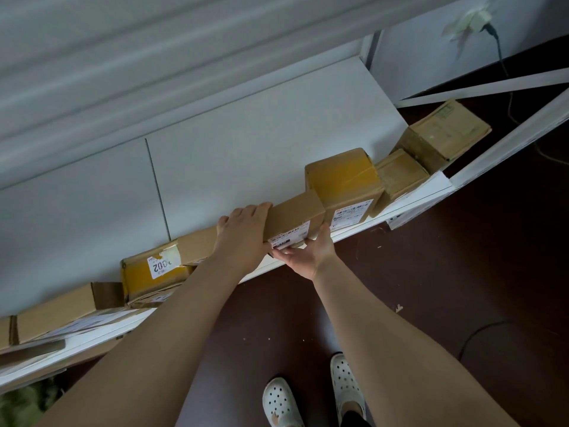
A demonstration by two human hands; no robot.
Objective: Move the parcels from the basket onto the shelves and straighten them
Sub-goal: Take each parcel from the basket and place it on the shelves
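Both hands – left hand (pixel 243 232), right hand (pixel 311 254) – gripping parcel (pixel 294 217), shelf (pixel 246 143)

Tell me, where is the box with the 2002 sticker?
The yellow-taped box sits at the white shelf's front edge, left of the left hand.

Dim, flat indoor light; motion blur top-left; wide-angle bending at edges
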